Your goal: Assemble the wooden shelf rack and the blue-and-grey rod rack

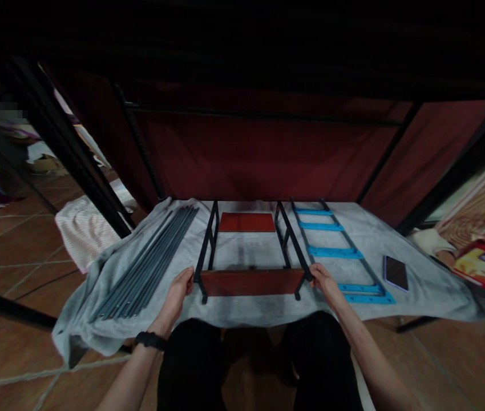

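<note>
A black metal frame [205,249] with two reddish-brown panels lies before me on a grey cloth [251,311]. The near panel [253,282] spans the frame's front end and stands on edge; the far panel [246,222] sits at the back. My left hand [181,282] is closed at the frame's near left corner, its fingertips partly hidden. At the near right corner, my right hand [323,279] pinches the frame between thumb and fingers. Grey rods [150,265] lie in a bundle left of the frame. To its right rests a ladder-like rack with blue crosspieces [334,252].
A phone [395,273] lies on the cloth at the right. Dark metal posts [75,148] and a maroon fabric wall [255,154] enclose the surface. Beyond the right edge are a person's hand [445,258] and a red-and-yellow package [484,264]. A striped cloth [86,228] hangs at left.
</note>
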A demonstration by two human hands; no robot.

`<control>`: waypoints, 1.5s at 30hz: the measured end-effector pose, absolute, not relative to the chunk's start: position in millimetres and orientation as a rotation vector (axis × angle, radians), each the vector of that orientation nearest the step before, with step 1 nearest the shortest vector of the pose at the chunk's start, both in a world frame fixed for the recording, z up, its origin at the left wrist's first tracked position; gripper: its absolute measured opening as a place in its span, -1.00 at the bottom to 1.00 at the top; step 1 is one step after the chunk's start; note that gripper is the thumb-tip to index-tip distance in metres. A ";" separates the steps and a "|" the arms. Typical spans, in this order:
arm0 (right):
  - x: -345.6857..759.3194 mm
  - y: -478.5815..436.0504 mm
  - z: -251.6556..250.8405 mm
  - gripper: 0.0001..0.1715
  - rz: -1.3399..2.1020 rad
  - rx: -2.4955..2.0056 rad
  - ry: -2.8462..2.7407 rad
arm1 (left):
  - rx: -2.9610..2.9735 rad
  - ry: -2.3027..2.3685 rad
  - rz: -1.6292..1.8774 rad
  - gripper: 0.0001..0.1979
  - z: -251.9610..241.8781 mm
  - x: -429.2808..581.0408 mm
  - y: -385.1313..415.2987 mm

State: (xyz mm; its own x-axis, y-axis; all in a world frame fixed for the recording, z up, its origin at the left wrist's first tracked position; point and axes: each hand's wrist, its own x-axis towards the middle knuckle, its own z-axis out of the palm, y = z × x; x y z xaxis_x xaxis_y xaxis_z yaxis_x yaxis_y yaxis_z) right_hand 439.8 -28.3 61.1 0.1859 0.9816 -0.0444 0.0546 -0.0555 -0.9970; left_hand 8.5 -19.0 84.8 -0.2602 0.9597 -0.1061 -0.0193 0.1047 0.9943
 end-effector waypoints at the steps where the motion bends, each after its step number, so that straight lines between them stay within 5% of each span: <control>1: 439.8 -27.1 61.9 -0.43 1.079 -1.360 -1.105 | 0.957 1.430 1.316 -0.57 84.0 9.2 -19.1; 20: 441.8 -28.0 63.5 -0.48 0.930 -1.365 -1.236 | 0.934 1.474 1.340 -0.57 82.8 12.5 -16.9; 33: 434.0 -29.3 60.2 -0.55 0.817 -1.431 -1.262 | 1.424 1.616 1.351 -0.63 70.9 6.8 -15.5; 45: 439.4 -26.7 48.4 -0.42 0.804 -1.456 -1.278 | 1.773 1.696 1.308 -0.68 67.5 2.6 -15.7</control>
State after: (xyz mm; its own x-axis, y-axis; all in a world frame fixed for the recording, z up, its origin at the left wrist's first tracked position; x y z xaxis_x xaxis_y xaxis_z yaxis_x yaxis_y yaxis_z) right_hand 439.4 -26.7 48.4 0.2215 0.9669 0.1270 0.3041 0.0552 -0.9510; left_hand 2.6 -15.7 67.5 -0.1484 0.9192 0.3647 0.5866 -0.2151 0.7808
